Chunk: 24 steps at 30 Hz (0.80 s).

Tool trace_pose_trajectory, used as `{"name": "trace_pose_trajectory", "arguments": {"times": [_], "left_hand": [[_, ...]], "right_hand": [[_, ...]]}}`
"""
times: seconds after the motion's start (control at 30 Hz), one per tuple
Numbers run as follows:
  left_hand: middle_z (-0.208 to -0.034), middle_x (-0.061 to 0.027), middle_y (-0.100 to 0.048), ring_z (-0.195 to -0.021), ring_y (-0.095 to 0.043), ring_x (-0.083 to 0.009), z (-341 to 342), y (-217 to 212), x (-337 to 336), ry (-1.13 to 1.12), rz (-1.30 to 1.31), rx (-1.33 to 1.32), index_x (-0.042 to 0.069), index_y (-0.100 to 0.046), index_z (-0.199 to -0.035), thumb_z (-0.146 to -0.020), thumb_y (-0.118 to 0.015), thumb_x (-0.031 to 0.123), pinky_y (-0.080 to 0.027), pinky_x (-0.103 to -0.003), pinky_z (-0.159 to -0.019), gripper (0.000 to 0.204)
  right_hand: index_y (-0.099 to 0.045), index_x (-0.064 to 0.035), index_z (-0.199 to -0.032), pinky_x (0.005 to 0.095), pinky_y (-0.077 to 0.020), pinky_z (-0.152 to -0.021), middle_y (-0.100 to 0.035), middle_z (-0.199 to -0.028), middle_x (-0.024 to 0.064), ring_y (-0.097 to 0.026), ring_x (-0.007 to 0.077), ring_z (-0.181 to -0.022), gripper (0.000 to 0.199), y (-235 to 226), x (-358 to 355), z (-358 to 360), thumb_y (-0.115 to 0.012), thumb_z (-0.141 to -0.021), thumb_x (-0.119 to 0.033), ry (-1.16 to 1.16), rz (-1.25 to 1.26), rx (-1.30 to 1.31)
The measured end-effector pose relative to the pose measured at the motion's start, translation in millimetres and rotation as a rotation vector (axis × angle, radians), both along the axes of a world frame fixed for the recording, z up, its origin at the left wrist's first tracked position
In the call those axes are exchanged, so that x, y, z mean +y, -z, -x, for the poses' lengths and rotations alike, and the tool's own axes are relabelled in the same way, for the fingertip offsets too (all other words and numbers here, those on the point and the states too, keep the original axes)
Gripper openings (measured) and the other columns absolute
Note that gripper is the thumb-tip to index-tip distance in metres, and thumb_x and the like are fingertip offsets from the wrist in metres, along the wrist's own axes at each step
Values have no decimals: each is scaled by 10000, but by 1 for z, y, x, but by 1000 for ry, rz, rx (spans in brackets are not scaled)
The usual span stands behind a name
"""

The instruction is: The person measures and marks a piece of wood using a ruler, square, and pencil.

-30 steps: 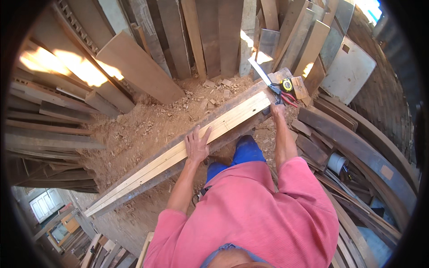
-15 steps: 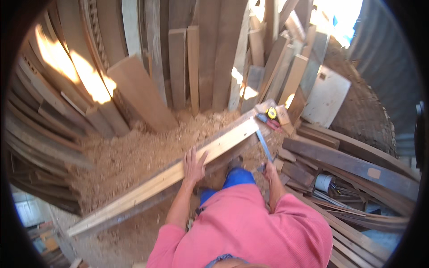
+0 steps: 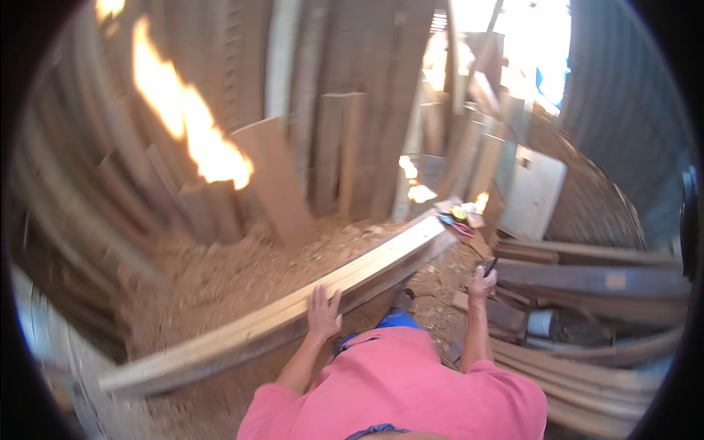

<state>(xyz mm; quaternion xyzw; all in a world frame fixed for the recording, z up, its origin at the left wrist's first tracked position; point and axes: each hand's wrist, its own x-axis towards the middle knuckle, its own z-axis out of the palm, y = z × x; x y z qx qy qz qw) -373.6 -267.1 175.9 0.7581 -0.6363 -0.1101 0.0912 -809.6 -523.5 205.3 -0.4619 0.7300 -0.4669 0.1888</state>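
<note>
A long pale wooden plank (image 3: 257,328) runs diagonally on top of a darker beam (image 3: 359,295), from the lower left up towards the middle right. My left hand (image 3: 323,314) lies on the plank with its fingers stretched out and the thumb apart. Off to the right of the plank's far end, my right hand (image 3: 482,284) is closed around a small dark tool (image 3: 490,267). Motion blur hides the tool's exact kind. Beyond the plank's end sit a yellow tape measure (image 3: 459,213) and a red-handled tool (image 3: 462,229).
Tall boards (image 3: 359,154) lean along the far wall, with sawdust (image 3: 220,279) heaped at their feet. Stacked dark timber (image 3: 587,279) lies to my right, around a white round container (image 3: 541,323). A pale panel (image 3: 535,194) and corrugated sheet (image 3: 623,110) stand at back right.
My right hand has moved away from the plank's end, to the right; the narrow bluish blade that reached the plank no longer shows there. My left hand stays on the plank. The view has shifted.
</note>
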Motion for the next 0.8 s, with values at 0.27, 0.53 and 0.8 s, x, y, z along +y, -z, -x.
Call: {"name": "trace_pose_trajectory", "arguments": {"times": [0.27,0.53,0.8], "left_hand": [[-1648,-290,-378,-1559,-313,-470,7,11,32,-218,139,17,133,-504,-1562,-799,-737,228,-223,-645,-1262,803],[-1643,-279,-351,-1544,-314,-488,53,-4,86,-801,195,184,89,-501,-1536,-834,-792,261,-278,-572,-1266,780],[-1347,-279,-692,-1284,-653,-424,135,100,259,-1676,-23,930,15,-713,-1325,-905,-697,479,-504,-468,-1104,627]], "right_hand": [[-618,49,-1218,492,-512,-900,-681,-1069,236,-663,410,-1007,399,-113,-27,-189,-692,-1004,-279,-791,70,397],[-650,40,-1116,538,-494,-856,-681,-983,263,-660,426,-935,350,-131,-12,-348,-621,-1028,-298,-1361,64,331],[-648,1,-986,471,-511,-727,-663,-805,195,-650,369,-755,246,-130,104,-453,-674,-976,-243,-1838,149,186]]}}
